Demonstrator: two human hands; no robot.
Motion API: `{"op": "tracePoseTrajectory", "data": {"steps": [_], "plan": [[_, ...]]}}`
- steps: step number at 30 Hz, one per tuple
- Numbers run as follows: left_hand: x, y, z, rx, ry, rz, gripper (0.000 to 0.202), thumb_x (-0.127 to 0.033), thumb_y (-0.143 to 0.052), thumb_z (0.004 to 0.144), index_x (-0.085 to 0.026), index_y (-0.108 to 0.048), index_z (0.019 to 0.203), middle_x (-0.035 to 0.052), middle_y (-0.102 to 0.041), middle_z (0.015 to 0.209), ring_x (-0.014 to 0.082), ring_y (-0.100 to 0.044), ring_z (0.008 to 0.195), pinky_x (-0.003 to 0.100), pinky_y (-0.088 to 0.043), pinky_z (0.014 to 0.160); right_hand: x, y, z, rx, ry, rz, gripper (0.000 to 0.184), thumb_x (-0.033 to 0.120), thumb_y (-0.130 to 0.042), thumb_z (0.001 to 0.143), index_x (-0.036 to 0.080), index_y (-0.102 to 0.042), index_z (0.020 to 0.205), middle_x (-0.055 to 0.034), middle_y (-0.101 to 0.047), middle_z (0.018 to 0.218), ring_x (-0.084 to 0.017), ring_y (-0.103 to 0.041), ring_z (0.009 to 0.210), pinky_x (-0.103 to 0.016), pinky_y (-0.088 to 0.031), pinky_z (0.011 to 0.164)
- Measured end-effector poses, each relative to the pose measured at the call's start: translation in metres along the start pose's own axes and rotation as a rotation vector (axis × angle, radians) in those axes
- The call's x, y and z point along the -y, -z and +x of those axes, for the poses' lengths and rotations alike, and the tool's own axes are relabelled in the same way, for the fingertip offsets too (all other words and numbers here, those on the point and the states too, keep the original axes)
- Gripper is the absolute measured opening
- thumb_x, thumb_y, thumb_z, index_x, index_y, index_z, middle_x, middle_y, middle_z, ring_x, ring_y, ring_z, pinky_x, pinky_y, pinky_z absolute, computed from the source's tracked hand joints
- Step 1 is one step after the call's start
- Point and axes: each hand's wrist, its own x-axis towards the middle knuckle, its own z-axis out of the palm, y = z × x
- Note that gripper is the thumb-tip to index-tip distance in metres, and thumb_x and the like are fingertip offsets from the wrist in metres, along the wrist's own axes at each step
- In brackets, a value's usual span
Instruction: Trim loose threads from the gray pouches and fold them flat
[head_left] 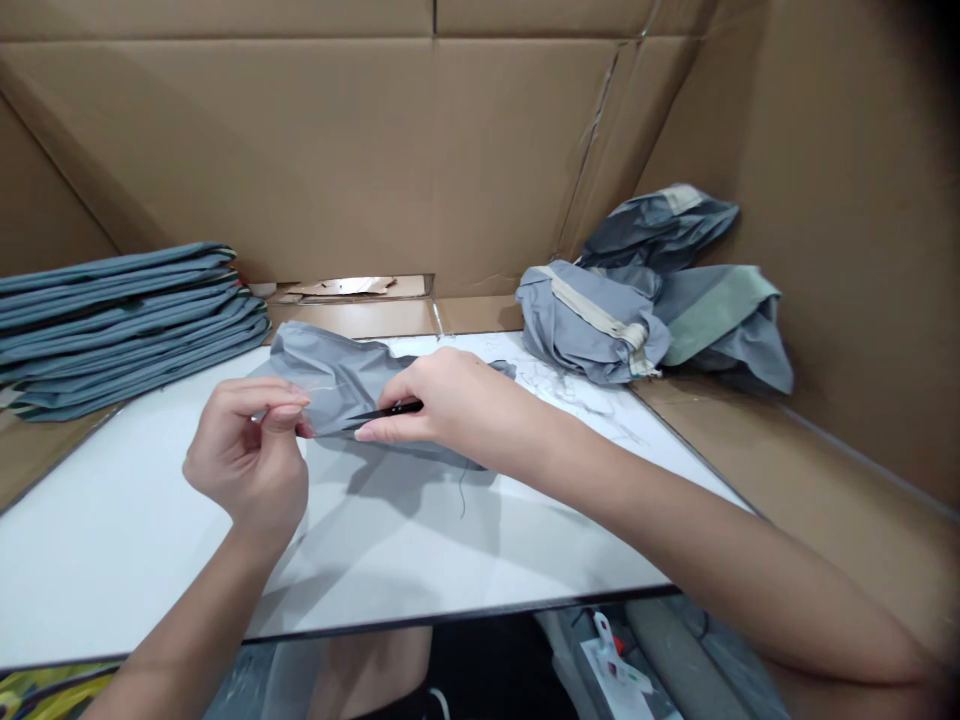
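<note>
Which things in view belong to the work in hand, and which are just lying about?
Work in hand:
pale thread, pinched by the left hand
black pointed tool, probably snips, in the right hand
grey fabric at both hands

Apparently just lying about:
folded blue-grey fabric stack
crumpled fabric bundles
torn cardboard behind

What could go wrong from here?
1. The right hand holds a dark pointed tool right over the gray cloth; a slip might nick or snag it.
2. The tool points toward the left hand, so an overshoot could poke it.
3. The left hand pinches a very thin thread, which might slip or snap if tugged.
</note>
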Motion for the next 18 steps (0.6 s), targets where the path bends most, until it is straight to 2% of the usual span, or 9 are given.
{"op": "tracePoseTrajectory", "data": {"steps": [7,11,15,18], "plan": [[0.0,0.0,0.0,-0.004,0.007,-0.001,0.01,-0.012,-0.06,0.078,-0.015,-0.057,0.069,-0.0015,-0.057,0.067,0.0079,-0.053,0.052,0.019,-0.04,0.038,0.011,-0.001,0.003,-0.017,-0.017,-0.154,0.035,0.049,-0.059,0.079,0.016,-0.067,0.071,0.0012,-0.052,0.056,-0.008,-0.036,0.051,-0.023,-0.02,0.052],[-0.003,0.0,0.002,0.001,-0.036,0.054,0.014,-0.016,-0.057,0.082,-0.015,-0.057,0.068,-0.0008,-0.056,0.064,0.0089,-0.055,0.059,0.02,-0.041,0.044,0.01,-0.002,0.008,-0.032,0.002,-0.131,0.035,0.048,-0.059,0.079,0.016,-0.065,0.068,0.0013,-0.051,0.057,-0.008,-0.036,0.052,-0.023,-0.021,0.052],[-0.004,-0.001,0.002,-0.002,-0.06,0.054,0.015,-0.017,-0.057,0.082,-0.016,-0.057,0.067,-0.001,-0.053,0.06,0.0103,-0.054,0.059,0.024,-0.041,0.051,0.002,0.0,0.018,0.106,0.026,0.065,0.043,0.054,-0.054,0.079,0.015,-0.063,0.066,0.0023,-0.051,0.057,-0.007,-0.037,0.053,-0.023,-0.022,0.052],[-0.003,0.0,0.0,-0.016,-0.042,0.079,0.014,-0.015,-0.059,0.08,-0.017,-0.058,0.066,-0.001,-0.054,0.06,0.0108,-0.054,0.061,0.025,-0.041,0.053,-0.001,0.002,0.023,0.199,-0.015,0.107,0.049,0.061,-0.05,0.078,0.015,-0.057,0.062,0.0036,-0.044,0.054,-0.007,-0.033,0.051,-0.023,-0.021,0.051]]}}
